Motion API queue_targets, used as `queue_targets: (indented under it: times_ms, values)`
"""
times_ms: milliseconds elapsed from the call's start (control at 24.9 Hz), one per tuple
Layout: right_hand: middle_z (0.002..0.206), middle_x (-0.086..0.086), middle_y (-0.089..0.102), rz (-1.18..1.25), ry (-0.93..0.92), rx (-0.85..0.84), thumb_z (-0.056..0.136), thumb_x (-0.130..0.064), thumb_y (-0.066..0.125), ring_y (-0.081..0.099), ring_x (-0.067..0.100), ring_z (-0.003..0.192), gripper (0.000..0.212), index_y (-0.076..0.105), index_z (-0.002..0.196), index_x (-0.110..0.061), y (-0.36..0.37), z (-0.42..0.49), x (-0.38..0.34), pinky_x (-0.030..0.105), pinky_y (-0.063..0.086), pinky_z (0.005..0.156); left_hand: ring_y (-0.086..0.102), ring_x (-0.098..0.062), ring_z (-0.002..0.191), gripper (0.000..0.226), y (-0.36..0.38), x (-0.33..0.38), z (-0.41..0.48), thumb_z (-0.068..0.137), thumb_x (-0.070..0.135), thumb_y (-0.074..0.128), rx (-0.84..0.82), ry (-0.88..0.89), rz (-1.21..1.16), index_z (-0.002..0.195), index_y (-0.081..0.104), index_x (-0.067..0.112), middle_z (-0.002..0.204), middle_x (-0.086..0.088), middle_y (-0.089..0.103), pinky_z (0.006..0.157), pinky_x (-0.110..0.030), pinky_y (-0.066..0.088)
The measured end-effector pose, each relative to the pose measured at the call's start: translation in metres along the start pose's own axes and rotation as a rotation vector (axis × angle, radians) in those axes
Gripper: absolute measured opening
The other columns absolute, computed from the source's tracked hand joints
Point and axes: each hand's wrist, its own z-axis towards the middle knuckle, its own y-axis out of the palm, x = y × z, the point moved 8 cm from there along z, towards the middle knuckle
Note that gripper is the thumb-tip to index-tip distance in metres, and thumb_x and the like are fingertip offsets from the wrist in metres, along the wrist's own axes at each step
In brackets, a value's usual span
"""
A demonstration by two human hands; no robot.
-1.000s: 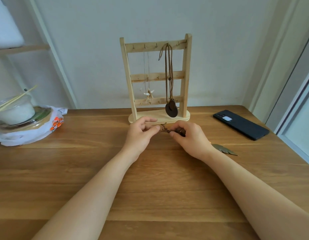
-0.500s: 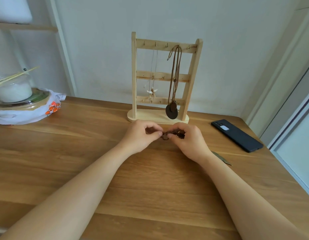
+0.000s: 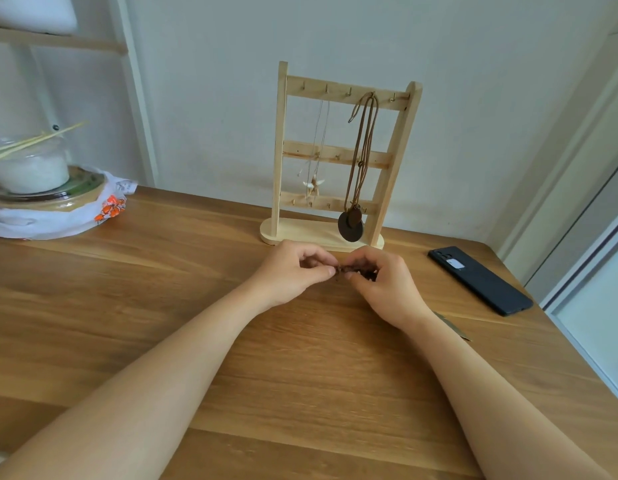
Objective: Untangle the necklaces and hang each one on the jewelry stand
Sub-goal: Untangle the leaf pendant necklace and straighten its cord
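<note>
Your left hand and right hand meet just before the stand on the counter, a necklace between them; phone right, bowl far left.

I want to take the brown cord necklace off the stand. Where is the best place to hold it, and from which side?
Probably pinch the brown cord necklace just under its hook on the top rail, coming from the front. The cords gather into one bundle there, the stand is open in front, and the pendant hangs low, so pulling it would not free the loop.
</note>
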Motion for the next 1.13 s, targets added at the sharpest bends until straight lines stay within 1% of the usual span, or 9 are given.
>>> queue_targets:
  times_ms: [161, 282, 362, 443, 523, 604, 724, 925, 1127]
  values:
    - [0.089, -0.008, 0.072, 0.066, 0.097, -0.01, 0.09, -0.017, 0.072, 0.065, 0.004, 0.083, 0.012, 0.075, 0.1, -0.023, -0.0019, 0.0001, 0.0062, 0.015, 0.052, 0.074, 0.058, 0.002, 0.088, 0.018, -0.0079, 0.0018, -0.0008, 0.09, 0.011, 0.066, 0.071, -0.015, 0.05, 0.092, 0.078, 0.024, 0.091, 0.01, 0.07, 0.073, -0.014, 0.04]
    - [0.088, -0.01, 0.073, 0.01, 0.082, -0.025, 0.089, -0.022, 0.075, 0.066, 0.003, 0.084, 0.011, 0.076, 0.1, -0.024, -0.0011, 0.0007, 0.0067, 0.016, 0.052, 0.075, 0.059, -0.004, 0.08, 0.017, -0.0075, -0.0004, -0.0005, 0.087, 0.01, 0.065, 0.07, -0.04, 0.053, 0.079, 0.075, 0.021, 0.079, 0.009, 0.067, 0.071, -0.02, 0.042]
    - [0.089, -0.011, 0.071, -0.013, 0.066, -0.03, 0.089, -0.022, 0.075, 0.064, 0.003, 0.085, 0.012, 0.074, 0.101, -0.024, -0.0008, 0.0008, 0.006, 0.016, 0.05, 0.075, 0.062, -0.005, 0.076, 0.018, -0.0057, -0.0024, 0.0009, 0.088, 0.013, 0.064, 0.033, -0.064, -0.036, 0.073, 0.074, 0.016, 0.075, 0.004, 0.07, 0.072, -0.024, 0.043]
    - [0.091, -0.01, 0.071, -0.009, 0.06, -0.028, 0.089, -0.021, 0.075, 0.064, 0.004, 0.085, 0.012, 0.074, 0.101, -0.024, -0.0017, 0.001, 0.006, 0.017, 0.051, 0.075, 0.067, -0.005, 0.07, 0.018, -0.0064, -0.0046, 0.0026, 0.092, 0.016, 0.063, 0.044, -0.076, -0.112, 0.078, 0.074, 0.012, 0.074, -0.001, 0.074, 0.068, -0.02, 0.045]
    - [0.092, -0.01, 0.071, -0.003, 0.056, -0.028, 0.09, -0.021, 0.075, 0.064, 0.004, 0.086, 0.013, 0.074, 0.102, -0.023, -0.0019, 0.0013, 0.0055, 0.016, 0.051, 0.076, 0.07, -0.008, 0.069, 0.006, -0.0077, -0.0062, 0.0026, 0.091, 0.016, 0.069, 0.07, -0.071, -0.117, 0.09, 0.075, 0.016, 0.076, -0.002, 0.077, 0.062, -0.017, 0.048]
    - [0.091, -0.011, 0.071, 0.001, 0.048, -0.025, 0.09, -0.021, 0.074, 0.064, 0.003, 0.086, 0.013, 0.074, 0.103, -0.023, -0.0017, 0.0013, 0.0041, 0.013, 0.05, 0.076, 0.07, -0.01, 0.08, 0.008, -0.0061, -0.0065, 0.0039, 0.086, 0.015, 0.076, 0.062, -0.031, -0.071, 0.091, 0.078, 0.021, 0.082, 0.002, 0.077, 0.069, -0.018, 0.053]
    - [0.091, -0.012, 0.072, 0.001, 0.046, -0.018, 0.091, -0.022, 0.074, 0.065, 0.002, 0.086, 0.013, 0.075, 0.103, -0.023, -0.0005, 0.0015, 0.0036, 0.012, 0.05, 0.077, 0.067, -0.002, 0.087, 0.009, -0.004, -0.0032, 0.0028, 0.082, 0.017, 0.08, 0.046, 0.015, -0.03, 0.088, 0.08, 0.024, 0.087, 0.011, 0.076, 0.077, -0.009, 0.048]
    - [0.088, -0.008, 0.073, 0.038, 0.072, 0.025, 0.09, -0.021, 0.075, 0.066, 0.004, 0.083, 0.011, 0.075, 0.1, -0.021, -0.001, 0.0005, 0.0054, 0.014, 0.051, 0.074, 0.072, -0.009, 0.091, 0.03, -0.0067, 0.0003, 0.0001, 0.079, 0.006, 0.082, 0.069, 0.034, -0.15, 0.102, 0.075, 0.024, 0.09, 0.007, 0.078, 0.086, -0.024, 0.057]
    - [0.083, -0.007, 0.071, 0.021, 0.064, 0.048, 0.088, -0.02, 0.077, 0.063, 0.001, 0.077, 0.008, 0.075, 0.096, -0.019, -0.0022, -0.0005, 0.0039, 0.012, 0.048, 0.068, 0.072, -0.01, 0.09, 0.037, -0.0061, 0.001, -0.0003, 0.078, 0.01, 0.084, 0.073, 0.027, -0.146, 0.109, 0.071, 0.027, 0.089, 0.007, 0.078, 0.085, -0.022, 0.054]
